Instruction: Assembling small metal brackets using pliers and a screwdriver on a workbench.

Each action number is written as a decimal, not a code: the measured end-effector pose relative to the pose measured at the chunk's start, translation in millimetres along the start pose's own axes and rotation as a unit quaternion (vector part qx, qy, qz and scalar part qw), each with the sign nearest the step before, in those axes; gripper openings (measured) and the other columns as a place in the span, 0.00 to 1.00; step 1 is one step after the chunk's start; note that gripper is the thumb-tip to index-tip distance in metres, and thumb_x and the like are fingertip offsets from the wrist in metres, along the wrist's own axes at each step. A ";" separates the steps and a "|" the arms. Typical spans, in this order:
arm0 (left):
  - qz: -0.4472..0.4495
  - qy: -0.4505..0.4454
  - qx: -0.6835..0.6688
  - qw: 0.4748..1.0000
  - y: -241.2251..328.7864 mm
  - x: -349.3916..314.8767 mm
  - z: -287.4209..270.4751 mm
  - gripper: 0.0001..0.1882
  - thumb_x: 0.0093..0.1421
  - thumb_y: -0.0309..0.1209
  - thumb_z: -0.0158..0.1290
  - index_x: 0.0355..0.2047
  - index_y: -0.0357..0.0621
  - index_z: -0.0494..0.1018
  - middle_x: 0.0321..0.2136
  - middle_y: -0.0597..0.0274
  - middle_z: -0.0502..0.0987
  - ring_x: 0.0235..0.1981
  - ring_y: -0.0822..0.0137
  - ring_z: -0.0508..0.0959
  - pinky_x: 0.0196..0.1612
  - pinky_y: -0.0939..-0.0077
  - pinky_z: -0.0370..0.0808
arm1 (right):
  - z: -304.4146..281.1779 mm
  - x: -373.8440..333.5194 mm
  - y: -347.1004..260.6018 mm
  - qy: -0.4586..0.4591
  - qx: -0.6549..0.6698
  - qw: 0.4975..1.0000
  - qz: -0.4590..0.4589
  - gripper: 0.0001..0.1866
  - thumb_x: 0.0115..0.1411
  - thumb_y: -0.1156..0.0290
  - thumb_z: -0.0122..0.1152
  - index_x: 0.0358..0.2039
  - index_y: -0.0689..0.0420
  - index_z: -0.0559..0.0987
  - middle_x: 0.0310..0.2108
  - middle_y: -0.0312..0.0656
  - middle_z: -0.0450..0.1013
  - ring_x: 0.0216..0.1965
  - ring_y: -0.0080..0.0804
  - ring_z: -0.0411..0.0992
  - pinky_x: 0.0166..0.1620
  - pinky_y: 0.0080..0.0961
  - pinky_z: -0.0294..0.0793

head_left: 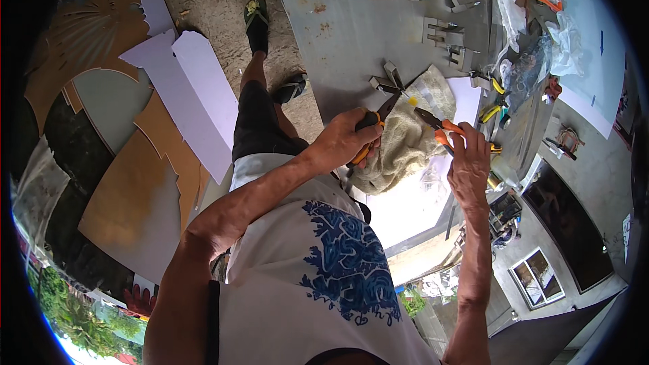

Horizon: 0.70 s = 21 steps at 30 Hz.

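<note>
The left hand (345, 138) has its grip closed around the black-and-orange handles of a dark-bladed hand tool (368, 122), which sits at the left edge of the cloth, blades angled up along its upper left side. The right hand (468, 169) likewise has its grip clamped on the orange handles of a pair of pliers (443, 130), over the right part of the cloth, the dark nose aimed up and left toward its middle. Whether the pliers' jaws meet I cannot tell at this size. The two tools stand apart, with the tan, crumpled cloth (399, 152) below and between them; a small yellow piece (412, 101) shows near its upper end.

Just beyond the cloth's upper left corner lies a metal bracket (385, 84) — one of several on the grey table (324, 34); a slotted metal block (443, 32) is farther out above the cloth. To the right of it are yellow-handled tools (491, 113), and past those a clear plastic bag (564, 44). A bright white sheet (409, 213) spreads below the cloth. Well to its left, off the table, lie pale lilac panels (203, 71) and brown cut panels (128, 203).
</note>
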<state>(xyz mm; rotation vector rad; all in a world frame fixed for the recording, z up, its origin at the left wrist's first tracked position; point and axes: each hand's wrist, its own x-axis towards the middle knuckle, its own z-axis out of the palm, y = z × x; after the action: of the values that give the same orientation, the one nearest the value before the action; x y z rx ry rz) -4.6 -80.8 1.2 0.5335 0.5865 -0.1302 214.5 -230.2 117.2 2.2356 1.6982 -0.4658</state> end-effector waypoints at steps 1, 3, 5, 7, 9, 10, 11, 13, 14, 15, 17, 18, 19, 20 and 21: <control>-0.006 0.004 0.010 1.000 -0.8 0.9 -0.5 0.14 0.68 0.36 0.51 0.39 0.34 0.68 0.28 0.59 0.74 0.24 0.70 0.76 0.25 0.74 0.75 | -6.5 3.0 -5.7 -0.013 -0.136 0.990 -0.032 0.24 0.49 0.85 0.56 0.50 0.64 0.71 0.54 0.48 0.64 0.54 0.43 0.65 0.53 0.42 0.66; -0.011 0.002 0.019 1.000 2.1 3.3 0.9 0.14 0.68 0.36 0.51 0.39 0.34 0.68 0.28 0.59 0.74 0.24 0.70 0.75 0.25 0.75 0.75 | -12.6 6.6 -10.1 -0.019 -0.170 0.985 -0.025 0.21 0.52 0.82 0.59 0.49 0.66 0.72 0.60 0.47 0.62 0.57 0.43 0.64 0.56 0.44 0.63; -0.023 0.010 0.034 0.999 6.6 1.3 3.2 0.13 0.68 0.35 0.50 0.38 0.35 0.68 0.27 0.60 0.74 0.24 0.71 0.75 0.24 0.75 0.75 | -18.4 12.4 -13.6 0.002 -0.245 0.969 -0.030 0.19 0.55 0.79 0.61 0.49 0.66 0.73 0.62 0.47 0.60 0.59 0.43 0.63 0.57 0.45 0.63; -0.030 0.012 0.033 0.999 9.3 2.8 4.5 0.12 0.68 0.34 0.50 0.37 0.35 0.68 0.27 0.60 0.74 0.24 0.71 0.75 0.23 0.75 0.75 | -19.5 17.2 -14.8 0.000 -0.246 0.969 -0.023 0.18 0.57 0.76 0.62 0.48 0.65 0.74 0.65 0.46 0.58 0.63 0.43 0.60 0.61 0.47 0.60; -0.036 0.014 0.032 0.999 11.3 3.9 5.0 0.12 0.68 0.34 0.50 0.37 0.35 0.68 0.27 0.60 0.74 0.24 0.71 0.75 0.23 0.74 0.75 | -23.6 23.1 -19.0 -0.009 -0.259 0.965 -0.028 0.19 0.57 0.76 0.62 0.49 0.66 0.74 0.67 0.45 0.57 0.65 0.45 0.58 0.64 0.48 0.57; -0.035 0.014 0.034 0.999 12.0 3.6 4.7 0.11 0.68 0.33 0.50 0.36 0.35 0.68 0.27 0.60 0.73 0.24 0.71 0.75 0.23 0.74 0.75 | -21.4 23.8 -20.1 -0.023 -0.255 0.967 -0.023 0.20 0.56 0.77 0.62 0.50 0.66 0.74 0.68 0.46 0.55 0.68 0.47 0.55 0.68 0.51 0.51; -0.034 0.015 0.036 0.999 12.6 3.2 4.4 0.11 0.68 0.33 0.50 0.36 0.35 0.68 0.26 0.60 0.73 0.24 0.71 0.75 0.23 0.74 0.75 | -21.2 26.1 -21.8 -0.024 -0.256 0.966 -0.025 0.20 0.56 0.77 0.62 0.50 0.66 0.74 0.68 0.46 0.55 0.68 0.47 0.55 0.68 0.51 0.51; -0.038 0.014 0.038 0.998 14.9 3.8 4.6 0.11 0.68 0.33 0.50 0.35 0.35 0.67 0.26 0.60 0.73 0.24 0.70 0.75 0.23 0.73 0.75 | -20.9 31.4 -23.6 -0.037 -0.267 0.962 -0.041 0.20 0.56 0.78 0.62 0.50 0.66 0.74 0.69 0.46 0.54 0.70 0.50 0.51 0.70 0.54 0.46; -0.043 0.011 0.042 0.998 15.6 3.7 4.4 0.11 0.68 0.33 0.50 0.35 0.35 0.67 0.26 0.60 0.73 0.24 0.70 0.75 0.22 0.73 0.75 | -20.1 33.2 -22.7 -0.032 -0.261 0.964 -0.046 0.20 0.56 0.78 0.62 0.50 0.66 0.74 0.69 0.47 0.53 0.71 0.51 0.48 0.71 0.57 0.42; -0.043 0.011 0.041 0.998 14.5 4.1 4.2 0.11 0.68 0.33 0.50 0.35 0.35 0.67 0.26 0.60 0.73 0.24 0.70 0.75 0.22 0.73 0.75 | -20.7 34.4 -23.6 -0.032 -0.261 0.964 -0.047 0.20 0.56 0.78 0.62 0.50 0.66 0.74 0.69 0.47 0.53 0.71 0.51 0.48 0.71 0.57 0.42; -0.032 0.003 0.040 0.999 11.8 5.3 3.7 0.11 0.68 0.32 0.49 0.35 0.34 0.67 0.26 0.60 0.73 0.24 0.70 0.75 0.22 0.73 0.75 | -23.1 37.6 -26.3 -0.021 -0.263 0.963 -0.051 0.20 0.55 0.79 0.62 0.49 0.66 0.75 0.69 0.47 0.53 0.71 0.51 0.48 0.70 0.59 0.41; -0.032 0.005 0.040 0.999 12.1 5.5 3.3 0.11 0.68 0.32 0.49 0.35 0.34 0.67 0.26 0.60 0.73 0.24 0.70 0.75 0.22 0.73 0.75 | -23.9 39.0 -27.7 -0.020 -0.264 0.963 -0.052 0.20 0.55 0.79 0.62 0.49 0.66 0.75 0.69 0.47 0.53 0.71 0.51 0.48 0.70 0.59 0.41; -0.034 0.004 0.037 0.999 13.2 5.3 3.1 0.11 0.68 0.32 0.49 0.34 0.34 0.67 0.26 0.59 0.73 0.23 0.70 0.75 0.21 0.74 0.75 | -24.6 40.2 -29.4 -0.021 -0.276 0.959 -0.056 0.20 0.55 0.79 0.62 0.49 0.66 0.75 0.69 0.47 0.53 0.71 0.51 0.48 0.70 0.60 0.41; -0.036 0.004 0.035 0.999 13.7 5.1 2.8 0.11 0.68 0.32 0.49 0.34 0.34 0.67 0.26 0.59 0.73 0.23 0.69 0.75 0.21 0.74 0.75 | -25.1 41.3 -30.7 -0.021 -0.287 0.956 -0.059 0.20 0.54 0.79 0.62 0.49 0.66 0.75 0.69 0.47 0.53 0.71 0.51 0.48 0.70 0.61 0.40; -0.035 0.005 0.034 0.999 12.7 5.2 2.7 0.11 0.68 0.32 0.49 0.34 0.34 0.67 0.26 0.59 0.73 0.23 0.69 0.75 0.21 0.74 0.75 | -25.3 42.4 -31.5 -0.020 -0.287 0.956 -0.061 0.20 0.54 0.79 0.62 0.49 0.66 0.75 0.69 0.47 0.53 0.71 0.51 0.48 0.70 0.61 0.40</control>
<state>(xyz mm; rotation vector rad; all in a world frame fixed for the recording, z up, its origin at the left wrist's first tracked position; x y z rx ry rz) 4.4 -71.2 5.7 0.5803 0.6121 -0.2141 196.8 -174.5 120.7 1.6991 1.6834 -0.0249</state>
